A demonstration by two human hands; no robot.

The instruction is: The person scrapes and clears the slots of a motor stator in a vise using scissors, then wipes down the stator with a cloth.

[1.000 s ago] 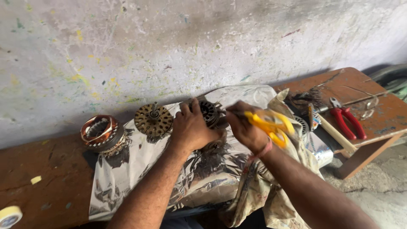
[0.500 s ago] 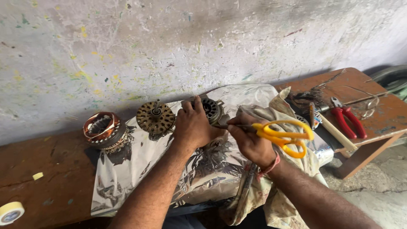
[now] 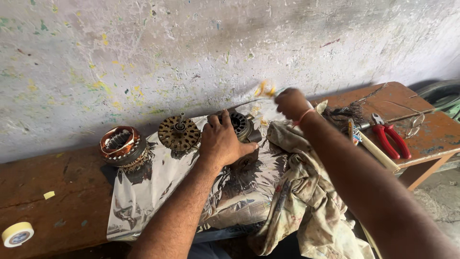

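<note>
Hands at work on a motor part: left hand (image 3: 221, 141) closed over a dark round motor housing (image 3: 240, 125), pressing it to the silver foil sheet (image 3: 158, 192); right hand (image 3: 290, 103) raised near the wall, fingers clenched round yellow-handled scissors (image 3: 265, 89), blurred, blades not discernible. Worktop (image 3: 52, 211), reddish-brown, carries the sheet, with a stained cloth (image 3: 306, 201) draped over its front edge. Left of the housing, apart from it: a perforated brass-coloured rotor disc (image 3: 178, 133) and a copper-wound stator (image 3: 120, 145), both lying separate, which suggests disassembly is already well advanced. To the right lie red-handled pliers (image 3: 390, 139); at the far left, a roll of tape (image 3: 17, 234). Work on the housing appears unfinished.
</note>
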